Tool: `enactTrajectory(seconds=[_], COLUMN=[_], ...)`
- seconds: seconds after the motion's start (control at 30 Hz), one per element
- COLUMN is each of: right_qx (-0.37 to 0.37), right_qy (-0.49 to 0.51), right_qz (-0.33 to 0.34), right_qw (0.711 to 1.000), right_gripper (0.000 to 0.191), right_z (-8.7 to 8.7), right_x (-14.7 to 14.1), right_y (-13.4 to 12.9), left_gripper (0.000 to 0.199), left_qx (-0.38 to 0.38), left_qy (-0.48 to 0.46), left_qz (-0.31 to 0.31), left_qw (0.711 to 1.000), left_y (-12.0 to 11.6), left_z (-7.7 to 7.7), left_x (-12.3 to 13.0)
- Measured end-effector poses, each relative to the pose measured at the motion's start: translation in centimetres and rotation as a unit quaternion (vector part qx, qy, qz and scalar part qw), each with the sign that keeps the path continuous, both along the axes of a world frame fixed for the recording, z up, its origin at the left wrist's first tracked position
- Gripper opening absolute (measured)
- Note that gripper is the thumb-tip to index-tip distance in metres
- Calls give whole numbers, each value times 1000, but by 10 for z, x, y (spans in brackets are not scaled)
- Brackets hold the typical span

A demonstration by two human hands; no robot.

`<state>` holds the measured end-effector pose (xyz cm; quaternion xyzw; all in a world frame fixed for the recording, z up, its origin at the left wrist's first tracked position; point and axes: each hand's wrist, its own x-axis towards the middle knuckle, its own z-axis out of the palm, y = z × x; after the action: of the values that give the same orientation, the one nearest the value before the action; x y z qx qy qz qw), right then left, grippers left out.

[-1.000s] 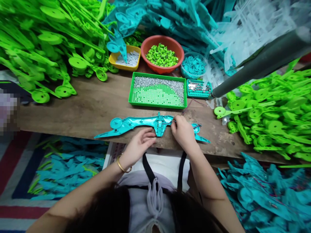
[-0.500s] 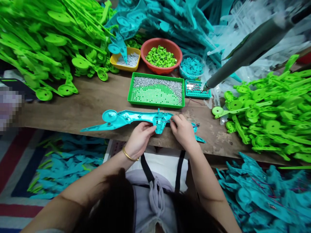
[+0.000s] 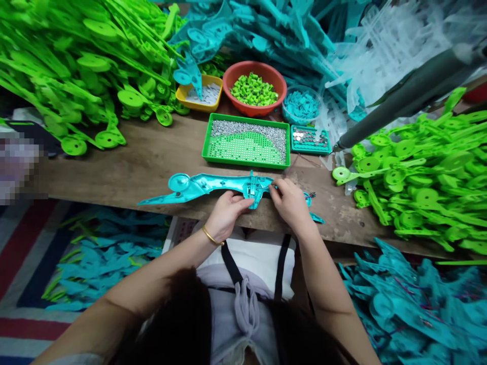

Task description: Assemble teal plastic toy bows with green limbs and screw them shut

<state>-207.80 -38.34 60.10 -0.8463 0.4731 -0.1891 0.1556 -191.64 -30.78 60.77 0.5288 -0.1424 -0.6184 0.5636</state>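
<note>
A long turquoise plastic shell (image 3: 224, 183) lies across the front of the wooden table, its inner side facing up. My left hand (image 3: 228, 213) grips its lower edge near the middle, thumb on the grip-like part. Around the shell's right portion my right hand (image 3: 289, 200) is closed, fingertips pinched at the upper edge by thin wires; the fingers hide part of it. Just beyond the shell sits a green tray (image 3: 247, 163) of small silvery pieces.
Behind the tray stand a yellow container (image 3: 200, 106), a red bowl (image 3: 254, 110) and a clear tub (image 3: 302, 105). A dark tool (image 3: 399, 96) hangs at the right. Green parts (image 3: 411, 167) are heaped on both sides. A turquoise tray (image 3: 311, 151) holds small metal discs.
The turquoise shell and my left hand have shifted slightly to the right. My right hand has moved a little. The dark tool's tip has swung right.
</note>
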Motion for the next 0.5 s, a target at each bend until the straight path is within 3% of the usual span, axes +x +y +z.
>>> enactTrajectory(seconds=[0.27, 0.5], right_qx=[4, 39], right_qy=[1, 29], right_qz=[-1, 3], right_qw=[1000, 999], right_gripper=[19, 17], right_z=[-1, 10], right_x=[0, -1], right_y=[2, 4], left_gripper=[58, 48], left_qx=[-34, -53], left_qy=[16, 34], left_qz=[40, 55], left_qw=[999, 997], left_y=[2, 4], left_z=[-5, 0], left_x=[-2, -5])
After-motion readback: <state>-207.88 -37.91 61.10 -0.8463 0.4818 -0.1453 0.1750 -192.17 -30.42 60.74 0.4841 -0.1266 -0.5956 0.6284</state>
